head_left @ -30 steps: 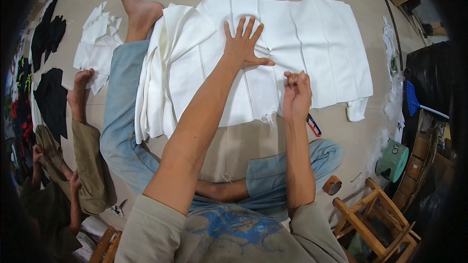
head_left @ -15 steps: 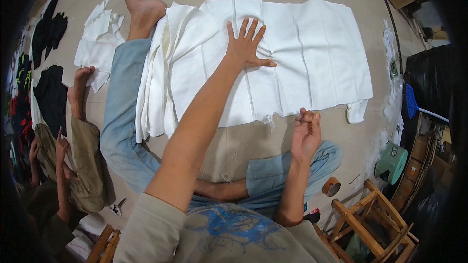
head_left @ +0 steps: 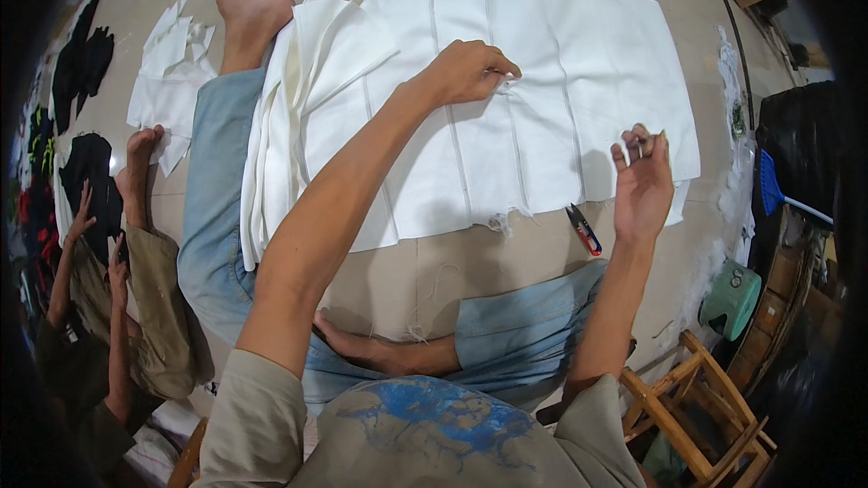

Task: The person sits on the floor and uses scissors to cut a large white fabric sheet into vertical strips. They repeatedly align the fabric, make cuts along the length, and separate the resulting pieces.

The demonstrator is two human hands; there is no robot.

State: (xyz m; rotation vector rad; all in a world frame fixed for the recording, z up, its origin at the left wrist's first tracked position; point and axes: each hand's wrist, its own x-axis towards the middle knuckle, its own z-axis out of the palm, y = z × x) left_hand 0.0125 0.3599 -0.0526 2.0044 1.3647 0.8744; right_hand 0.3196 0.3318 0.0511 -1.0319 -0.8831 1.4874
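Note:
A pile of white fabric pieces (head_left: 624,63) with several stitched seams lies spread on the floor before me. My left hand (head_left: 466,72) is closed at its middle, thumb and fingers pinching a gathered bit of the top cloth. My right hand (head_left: 644,183) hovers by the fabric's near right edge, palm up, fingers loosely bent and apart, with nothing visible in them. Between that hand and the cloth's frayed near edge lie small thread snips (head_left: 584,229) with dark blades and a red handle.
Loose white scraps (head_left: 172,81) and black garments (head_left: 90,172) lie to the left, where another person's hands (head_left: 117,271) show. On the right are a wooden stool (head_left: 696,398), a green plastic stool (head_left: 731,298) and a blue dustpan-like tool (head_left: 770,183). My bent legs flank the fabric.
My left hand has gone from flat and spread to pinching the cloth. My right hand has moved right and up and its fingers have loosened; the snips now show where it was.

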